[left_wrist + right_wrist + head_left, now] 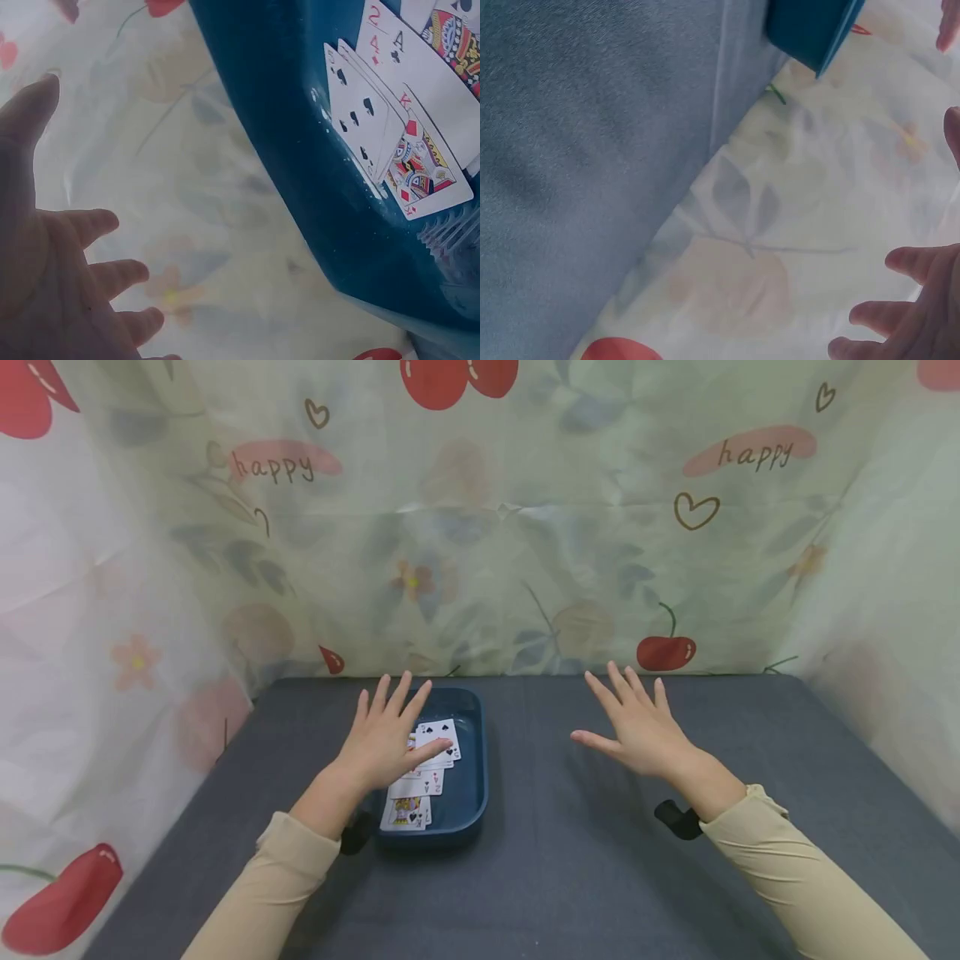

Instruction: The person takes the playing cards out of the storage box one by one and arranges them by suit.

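My left hand (381, 739), fingers spread, hovers over the left part of a dark blue tray (471, 777) and holds nothing. Several playing cards (427, 782) lie overlapping in the tray, partly hidden by that hand in the head view. In the left wrist view a king of diamonds (429, 169), a spade card and red-marked cards show, along with a clear ridged plastic piece (456, 240) at the tray's end. My right hand (641, 731) is held above the table to the right of the tray, its fingers spread and with nothing in them.
A dark grey cloth covers the table (540, 877). Behind it hangs a printed curtain (487, 552) with cherries, flowers and hearts, and more of it closes in the left and right sides. Black bands (678, 820) sit at both wrists.
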The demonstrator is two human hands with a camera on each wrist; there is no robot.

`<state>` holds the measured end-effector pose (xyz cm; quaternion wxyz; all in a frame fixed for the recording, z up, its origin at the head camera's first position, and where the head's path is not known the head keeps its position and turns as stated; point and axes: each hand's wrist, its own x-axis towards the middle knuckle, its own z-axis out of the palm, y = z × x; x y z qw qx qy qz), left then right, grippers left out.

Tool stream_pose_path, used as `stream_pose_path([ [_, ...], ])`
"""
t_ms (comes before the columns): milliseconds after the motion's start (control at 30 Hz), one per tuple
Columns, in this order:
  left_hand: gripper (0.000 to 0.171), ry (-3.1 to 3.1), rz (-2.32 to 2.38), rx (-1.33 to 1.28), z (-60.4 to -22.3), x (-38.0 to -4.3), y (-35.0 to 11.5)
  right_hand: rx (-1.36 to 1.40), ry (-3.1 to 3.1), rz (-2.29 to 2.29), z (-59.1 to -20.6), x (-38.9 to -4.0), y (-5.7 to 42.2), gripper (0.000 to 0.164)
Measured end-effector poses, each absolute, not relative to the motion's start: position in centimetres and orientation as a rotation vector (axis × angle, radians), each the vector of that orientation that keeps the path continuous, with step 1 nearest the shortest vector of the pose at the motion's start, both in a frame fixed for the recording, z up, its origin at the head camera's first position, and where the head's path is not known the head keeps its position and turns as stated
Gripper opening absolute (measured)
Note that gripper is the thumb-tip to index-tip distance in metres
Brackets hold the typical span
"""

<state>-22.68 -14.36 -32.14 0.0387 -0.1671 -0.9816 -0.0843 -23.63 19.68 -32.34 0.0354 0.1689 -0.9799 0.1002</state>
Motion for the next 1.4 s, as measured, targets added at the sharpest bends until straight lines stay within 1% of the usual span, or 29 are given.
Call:
stream_pose_path([
  [333,0.083,-3.056,-0.596,-0.488,-31.5,-22.6,-15.5,0.589,-3.022,0.565,-32.0,-23.5,19.3,0.089],
  [600,0.078,-3.036,-0.857,-0.474,-30.7,-22.0,-17.9,0.698,-2.996,0.901,-31.6,-23.4,18.2,0.083],
  [700,0.075,-3.028,-0.907,-0.436,-31.0,-21.9,-19.2,0.757,-2.958,1.012,-31.6,-23.4,17.6,0.078],
  [967,0.066,-3.033,-1.168,-0.403,-33.8,-22.2,-22.3,0.884,-2.889,1.259,-32.0,-23.5,14.9,0.063],
  [1200,0.057,-3.034,-1.396,-0.385,-36.7,-22.7,-24.9,0.961,-2.866,1.369,-32.5,-24.1,11.6,0.055],
  [1400,0.056,-3.018,-1.546,-0.406,-38.4,-23.1,-25.8,0.988,-2.881,1.371,-32.7,-25.0,8.6,0.051],
])
